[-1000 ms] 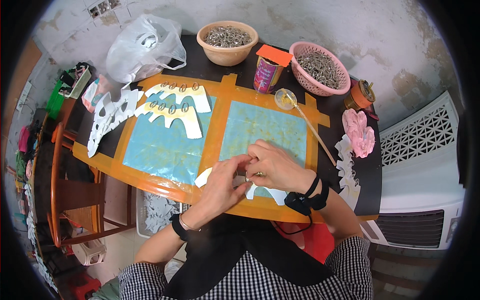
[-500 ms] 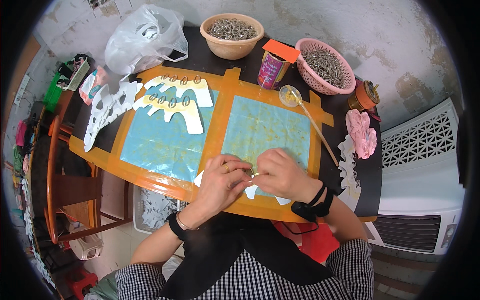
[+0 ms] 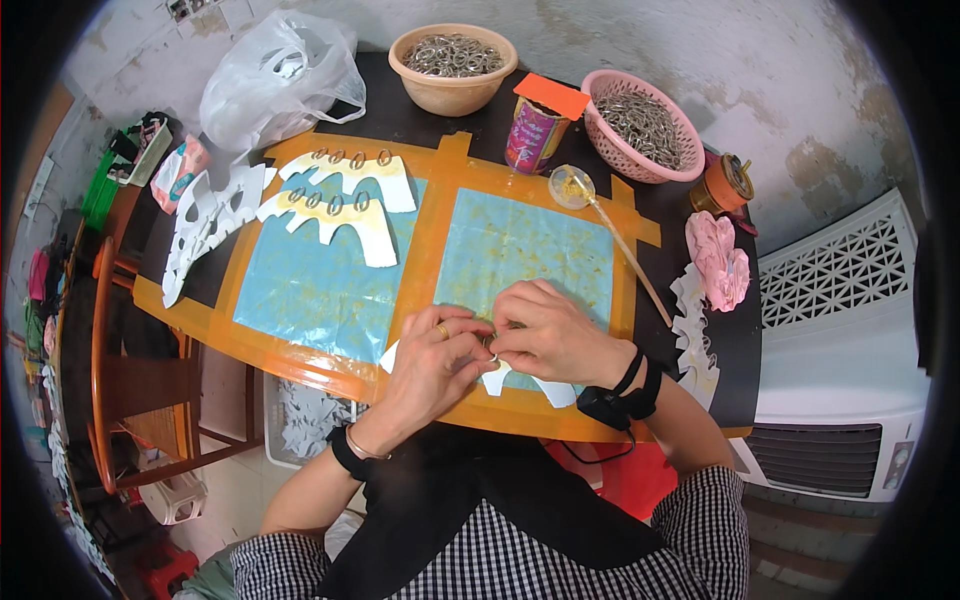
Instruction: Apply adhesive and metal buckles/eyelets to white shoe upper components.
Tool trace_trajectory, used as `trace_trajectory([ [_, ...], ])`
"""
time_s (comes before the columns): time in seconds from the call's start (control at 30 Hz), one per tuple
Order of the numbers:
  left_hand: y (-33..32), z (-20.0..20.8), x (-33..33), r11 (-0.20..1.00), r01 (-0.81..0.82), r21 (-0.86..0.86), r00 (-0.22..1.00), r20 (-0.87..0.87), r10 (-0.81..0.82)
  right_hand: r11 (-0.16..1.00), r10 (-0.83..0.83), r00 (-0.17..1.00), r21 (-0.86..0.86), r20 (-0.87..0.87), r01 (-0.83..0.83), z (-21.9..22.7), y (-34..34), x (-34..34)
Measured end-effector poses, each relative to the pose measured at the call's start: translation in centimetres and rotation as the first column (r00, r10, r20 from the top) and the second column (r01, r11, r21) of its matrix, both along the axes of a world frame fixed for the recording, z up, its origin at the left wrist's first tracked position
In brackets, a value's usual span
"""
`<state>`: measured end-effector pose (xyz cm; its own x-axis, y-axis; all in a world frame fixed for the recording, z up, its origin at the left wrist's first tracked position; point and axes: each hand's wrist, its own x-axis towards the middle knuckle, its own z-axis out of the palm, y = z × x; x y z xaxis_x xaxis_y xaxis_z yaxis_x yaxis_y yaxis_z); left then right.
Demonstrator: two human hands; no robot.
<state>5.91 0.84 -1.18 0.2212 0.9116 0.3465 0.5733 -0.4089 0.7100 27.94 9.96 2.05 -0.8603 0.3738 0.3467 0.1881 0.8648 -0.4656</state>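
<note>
Close together at the near edge of the right blue sheet point(image 3: 530, 250), both hands are closed on a white scalloped cut-out piece point(image 3: 555, 391). My left hand point(image 3: 432, 362) pinches it with thumb and fingers, and its left end pokes out beside the palm. My right hand point(image 3: 553, 343) has its fingertips pressed together against the left fingertips. A metal ring between the fingertips is mostly hidden. On the left blue sheet point(image 3: 300, 300) lie a similar white piece with metal rings point(image 3: 345, 230) along its yellowish strip, and another such piece point(image 3: 355, 175) behind it.
Behind stand a peach bowl point(image 3: 455, 95) and a pink basket point(image 3: 690, 135), both full of metal rings. A purple cup point(image 3: 533, 140) and a clear dish point(image 3: 566, 192) with a stick are nearby. White cut-outs point(image 3: 205, 230) lie left; a pink crumpled cloth point(image 3: 717, 262) lies right.
The whole view has shifted slightly. My hands stay together, with the right fingers nearer the left ones. More of the white piece shows under my right hand, and the ring shows less.
</note>
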Motion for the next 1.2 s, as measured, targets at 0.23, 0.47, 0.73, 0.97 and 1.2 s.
trace_trajectory([
  [0.23, 0.1, -0.3, -0.1, 1.0, 0.002, 0.008, 1.0, -0.005, -0.002, 0.995, 0.079, 0.995, 0.072, -0.054, -0.075, -0.8, 0.7, 0.3],
  [0.47, -0.1, -0.2, 0.0, 1.0, 0.004, 0.021, 1.0, 0.003, -0.004, 0.993, 0.114, 0.993, 0.046, -0.032, -0.112, -0.1, 1.2, 0.7],
  [0.73, -0.1, 0.5, 0.0, 1.0, 0.015, -0.026, 1.0, 0.001, -0.015, 0.988, 0.142, 0.989, 0.064, -0.027, -0.14, 0.1, 1.3, 0.4],
  [0.97, 0.0, 0.4, -0.1, 0.999, 0.034, -0.03, 0.999, 0.007, -0.034, 0.982, 0.165, 0.986, 0.088, 0.031, -0.167, 0.8, 1.6, 0.8],
  [1.2, 0.0, 0.3, -0.1, 1.0, 0.025, -0.002, 1.0, -0.004, -0.025, 0.936, 0.185, 0.978, 0.284, 0.097, -0.206, 1.7, 1.5, 0.5],
])
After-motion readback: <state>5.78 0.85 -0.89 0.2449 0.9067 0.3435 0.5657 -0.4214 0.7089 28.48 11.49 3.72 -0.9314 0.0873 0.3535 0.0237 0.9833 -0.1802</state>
